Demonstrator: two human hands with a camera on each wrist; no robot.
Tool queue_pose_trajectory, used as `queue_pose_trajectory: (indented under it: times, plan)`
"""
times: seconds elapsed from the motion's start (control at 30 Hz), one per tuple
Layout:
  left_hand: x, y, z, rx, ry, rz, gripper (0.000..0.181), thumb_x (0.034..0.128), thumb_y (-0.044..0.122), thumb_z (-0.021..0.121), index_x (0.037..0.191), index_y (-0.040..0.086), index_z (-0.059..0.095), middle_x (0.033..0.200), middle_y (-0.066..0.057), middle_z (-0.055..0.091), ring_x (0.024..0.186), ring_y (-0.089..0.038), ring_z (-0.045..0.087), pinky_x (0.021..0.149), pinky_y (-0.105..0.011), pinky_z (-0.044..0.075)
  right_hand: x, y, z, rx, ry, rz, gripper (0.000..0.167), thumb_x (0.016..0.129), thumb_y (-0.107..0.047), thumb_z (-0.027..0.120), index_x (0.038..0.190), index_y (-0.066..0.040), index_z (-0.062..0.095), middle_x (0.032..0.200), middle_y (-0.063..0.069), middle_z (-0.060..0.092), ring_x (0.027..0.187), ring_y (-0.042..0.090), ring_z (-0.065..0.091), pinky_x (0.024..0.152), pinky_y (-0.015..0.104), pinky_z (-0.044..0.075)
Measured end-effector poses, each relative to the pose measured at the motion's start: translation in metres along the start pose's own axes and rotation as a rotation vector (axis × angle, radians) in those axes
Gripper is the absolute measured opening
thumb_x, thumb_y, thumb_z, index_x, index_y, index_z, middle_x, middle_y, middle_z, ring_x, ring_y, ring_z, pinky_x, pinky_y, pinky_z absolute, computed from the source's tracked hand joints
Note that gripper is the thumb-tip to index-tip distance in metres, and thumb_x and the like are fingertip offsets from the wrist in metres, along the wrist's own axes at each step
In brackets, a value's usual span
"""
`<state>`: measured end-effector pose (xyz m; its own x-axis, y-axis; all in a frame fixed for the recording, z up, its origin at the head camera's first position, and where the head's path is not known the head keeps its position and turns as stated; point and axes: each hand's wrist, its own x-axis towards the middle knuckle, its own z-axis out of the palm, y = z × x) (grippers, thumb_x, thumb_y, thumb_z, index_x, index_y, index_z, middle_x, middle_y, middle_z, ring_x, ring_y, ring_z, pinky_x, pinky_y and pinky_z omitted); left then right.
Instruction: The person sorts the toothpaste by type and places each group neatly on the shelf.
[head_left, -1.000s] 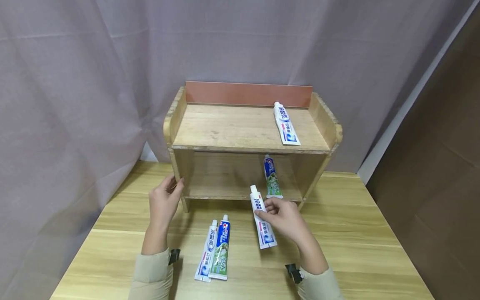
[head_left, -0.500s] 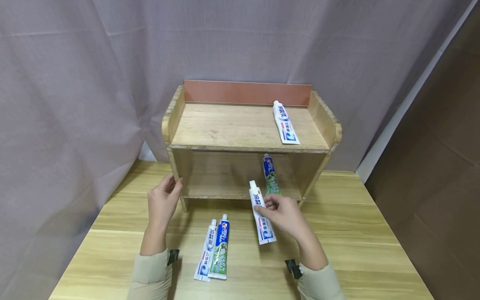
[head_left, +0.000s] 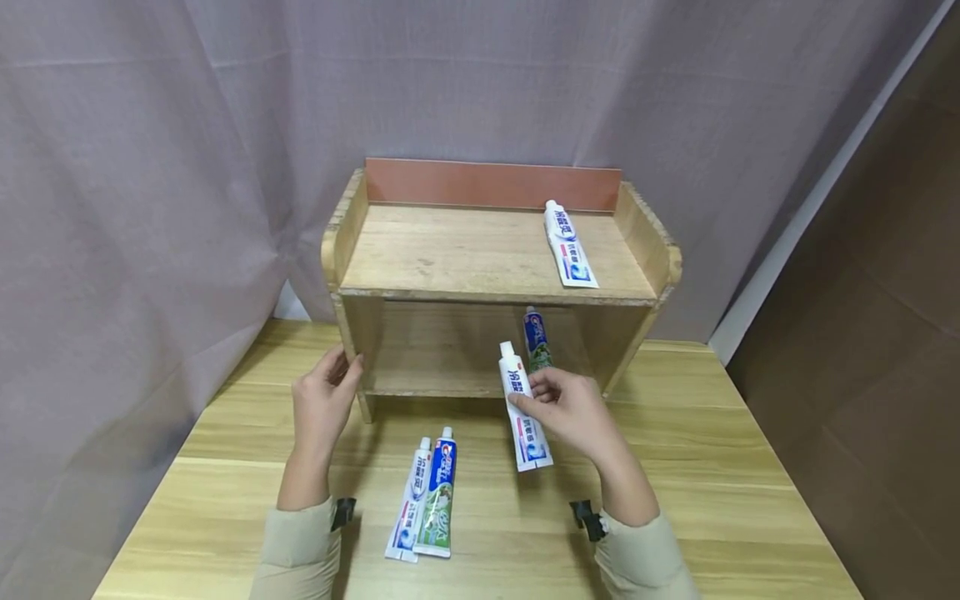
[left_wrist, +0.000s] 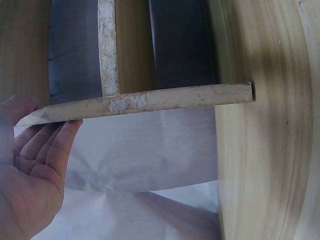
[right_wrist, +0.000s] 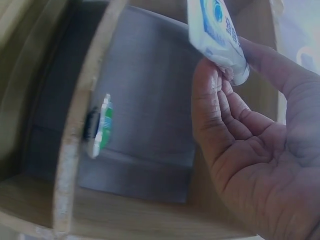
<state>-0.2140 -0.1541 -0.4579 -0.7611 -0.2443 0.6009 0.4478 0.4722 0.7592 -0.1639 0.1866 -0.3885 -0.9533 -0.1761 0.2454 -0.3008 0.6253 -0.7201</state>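
My right hand (head_left: 572, 414) pinches a white toothpaste tube (head_left: 529, 450) between thumb and fingers, cap pointing up and away, in front of the lower shelf. The right wrist view also shows this white tube (right_wrist: 218, 35) in the fingers. My left hand (head_left: 324, 406) grips the left side panel (left_wrist: 175, 97) of the wooden rack (head_left: 487, 297), thumb on one face and fingers on the other. Behind the held tube, a blue and green toothpaste tube (head_left: 536, 332) lies on the lower shelf, its bottom end hidden. Another white toothpaste tube (head_left: 570, 250) lies on the upper shelf, toward the right.
On the table (head_left: 247, 467) before the rack lie a white tube (head_left: 408, 517) and a blue and green tube (head_left: 438, 500), side by side and partly overlapping. A grey curtain (head_left: 465, 75) hangs behind the rack. A brown surface (head_left: 862, 333) stands at the right.
My right hand has moved slightly forward and up with the white toothpaste tube, covering more of the blue and green tube on the lower shelf. My left hand keeps its grip on the rack.
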Motion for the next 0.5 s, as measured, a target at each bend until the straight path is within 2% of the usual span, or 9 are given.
queue_pose_trajectory:
  times: [0.17,0.3,0.5]
  plan:
    - [0.000,0.000,0.000,-0.007,-0.001,0.011,0.024,0.0922,0.008,0.072,0.115,0.002,0.073,0.105,-0.017,0.074,0.092,-0.031,0.075,0.078,-0.014,0.058,0.004,-0.010,-0.007,-0.006,0.014,-0.018,0.024,0.084,-0.025,0.084,0.095,-0.007,0.072,0.081,-0.001,0.069,0.072,0.014,0.063,0.064,0.024,0.059]
    - [0.001,0.000,0.000,-0.004,0.004,0.022,0.023,0.0923,0.008,0.072,0.115,0.002,0.074,0.104,-0.017,0.074,0.091,-0.032,0.075,0.078,-0.017,0.059,0.008,-0.017,-0.012,-0.024,0.025,-0.025,0.025,0.083,-0.027,0.084,0.094,-0.008,0.072,0.081,-0.001,0.070,0.072,0.013,0.064,0.063,0.024,0.060]
    - [0.000,0.000,-0.001,0.014,-0.015,0.001,0.024,0.0938,0.011,0.071,0.117,0.004,0.073,0.105,-0.015,0.075,0.092,-0.029,0.075,0.078,-0.022,0.060,0.014,-0.028,-0.018,-0.033,0.034,-0.037,0.027,0.083,-0.028,0.084,0.096,-0.008,0.072,0.084,0.000,0.071,0.073,0.013,0.065,0.065,0.026,0.061]
